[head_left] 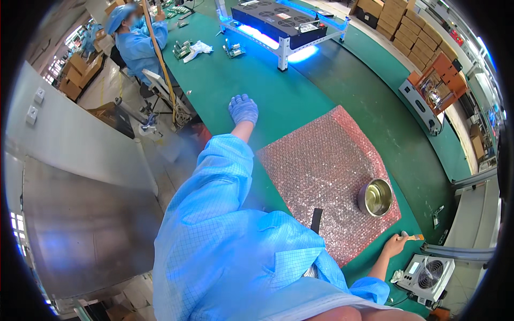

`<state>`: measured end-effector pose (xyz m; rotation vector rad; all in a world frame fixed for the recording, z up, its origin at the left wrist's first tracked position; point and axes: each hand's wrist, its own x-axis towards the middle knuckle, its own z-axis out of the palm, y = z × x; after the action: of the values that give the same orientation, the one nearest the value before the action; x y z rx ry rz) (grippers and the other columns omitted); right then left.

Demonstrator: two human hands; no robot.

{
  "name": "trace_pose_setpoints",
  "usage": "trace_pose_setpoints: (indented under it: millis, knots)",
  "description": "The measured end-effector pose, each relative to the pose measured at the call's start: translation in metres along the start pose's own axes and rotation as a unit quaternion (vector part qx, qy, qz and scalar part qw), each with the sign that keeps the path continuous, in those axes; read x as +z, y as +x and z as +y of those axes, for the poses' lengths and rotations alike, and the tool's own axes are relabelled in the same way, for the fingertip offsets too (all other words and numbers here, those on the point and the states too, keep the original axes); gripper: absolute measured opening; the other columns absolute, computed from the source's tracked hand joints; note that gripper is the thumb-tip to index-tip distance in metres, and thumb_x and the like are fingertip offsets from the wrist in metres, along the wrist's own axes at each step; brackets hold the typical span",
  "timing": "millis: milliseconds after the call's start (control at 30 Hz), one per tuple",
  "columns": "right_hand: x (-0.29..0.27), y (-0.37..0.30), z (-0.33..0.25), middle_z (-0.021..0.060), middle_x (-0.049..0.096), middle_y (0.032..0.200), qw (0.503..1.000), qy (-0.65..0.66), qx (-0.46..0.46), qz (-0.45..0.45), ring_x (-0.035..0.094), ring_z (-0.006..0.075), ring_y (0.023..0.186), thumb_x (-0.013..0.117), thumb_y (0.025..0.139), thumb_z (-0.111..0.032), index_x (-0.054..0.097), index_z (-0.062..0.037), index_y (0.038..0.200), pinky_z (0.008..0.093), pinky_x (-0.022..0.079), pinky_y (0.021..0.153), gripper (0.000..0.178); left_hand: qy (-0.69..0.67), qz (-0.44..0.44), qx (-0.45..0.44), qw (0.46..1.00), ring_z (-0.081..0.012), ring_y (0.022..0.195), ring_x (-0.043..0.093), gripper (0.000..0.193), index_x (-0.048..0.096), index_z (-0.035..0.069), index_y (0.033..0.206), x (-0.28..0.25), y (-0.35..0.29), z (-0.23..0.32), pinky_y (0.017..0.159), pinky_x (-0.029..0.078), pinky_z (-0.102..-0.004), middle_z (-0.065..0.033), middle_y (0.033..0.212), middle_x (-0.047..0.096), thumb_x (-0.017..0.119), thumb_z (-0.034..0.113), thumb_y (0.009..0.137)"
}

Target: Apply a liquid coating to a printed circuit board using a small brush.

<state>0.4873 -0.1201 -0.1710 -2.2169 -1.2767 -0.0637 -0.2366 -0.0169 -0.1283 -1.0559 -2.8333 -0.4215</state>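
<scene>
My left hand (243, 109), in a thin blue glove, rests on the green tabletop (289, 99) with its fingers laid forward and nothing in them. Far to the right, my bare right hand (394, 245) is closed around a small paintbrush (414, 237) with an orange-yellow end pointing right. Between the hands lies a pink bubble-wrap sheet (321, 171). A round metal bowl (375, 197) stands on its right part, with some pale liquid visible inside. A short black strip (316, 220) lies at the sheet's near edge.
A black fan unit (278, 21) on a white frame glows blue at the back. Several circuit boards (234, 49) and a crumpled white cloth (197, 51) lie far left, near a co-worker (136, 43). A white fan box (426, 275) sits beside my right hand. An orange machine (436, 85) stands far right.
</scene>
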Motion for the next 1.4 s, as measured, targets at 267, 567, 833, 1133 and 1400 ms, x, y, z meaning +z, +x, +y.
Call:
trace_pose_setpoints:
  millis: [267, 567, 833, 1133, 1400]
  knots:
    - [0.011, 0.004, 0.014, 0.0212, 0.064, 0.083, 0.989, -0.041, -0.116, 0.087, 0.060, 0.0403, 0.074, 0.054, 0.080, -0.020, 0.060, -0.0169, 0.111, 0.0469, 0.047, 0.067, 0.032, 0.047, 0.037, 0.038, 0.997, -0.0311, 0.117, 0.049, 0.032, 0.059, 0.008, 0.107, -0.002, 0.004, -0.004, 0.099, 0.036, -0.0443, -0.0141, 0.118, 0.057, 0.044, 0.028, 0.088]
    - [-0.010, -0.011, -0.029, 0.0178, 0.061, 0.085, 0.995, 0.016, -0.036, 0.086, 0.059, 0.0368, 0.080, 0.056, 0.077, -0.011, 0.057, -0.0090, 0.101, 0.0460, 0.047, 0.071, 0.025, 0.093, -0.003, 0.052, 0.994, -0.0293, 0.110, 0.055, 0.038, 0.059, 0.008, 0.107, -0.020, -0.006, 0.010, 0.091, 0.044, -0.0443, -0.0133, 0.118, 0.058, 0.042, 0.037, 0.090]
    - [-0.013, -0.012, -0.035, 0.0160, 0.062, 0.090, 0.997, 0.024, -0.017, 0.076, 0.059, 0.0359, 0.085, 0.059, 0.075, -0.011, 0.056, -0.0097, 0.102, 0.0455, 0.047, 0.074, 0.027, 0.113, -0.043, 0.065, 0.991, -0.0308, 0.117, 0.050, 0.048, 0.049, 0.008, 0.127, -0.012, -0.004, 0.003, 0.096, 0.040, -0.0464, -0.0151, 0.128, 0.052, 0.037, 0.039, 0.092]
    - [-0.013, -0.011, -0.037, 0.0162, 0.062, 0.085, 0.996, 0.010, -0.018, 0.091, 0.059, 0.0356, 0.081, 0.058, 0.076, -0.009, 0.056, -0.0090, 0.100, 0.0453, 0.048, 0.072, 0.024, 0.084, -0.012, 0.038, 0.996, -0.0311, 0.119, 0.050, 0.049, 0.048, 0.007, 0.128, -0.007, 0.000, 0.002, 0.096, 0.041, -0.0448, -0.0165, 0.130, 0.050, 0.035, 0.039, 0.093]
    - [-0.012, -0.011, -0.035, 0.0163, 0.063, 0.089, 0.996, 0.010, -0.022, 0.089, 0.060, 0.0353, 0.084, 0.058, 0.076, -0.009, 0.055, -0.0084, 0.100, 0.0445, 0.048, 0.074, 0.024, 0.074, -0.048, 0.017, 0.996, -0.0298, 0.126, 0.043, 0.052, 0.044, 0.008, 0.133, -0.021, -0.007, 0.011, 0.102, 0.036, -0.0439, -0.0156, 0.137, 0.045, 0.033, 0.040, 0.094]
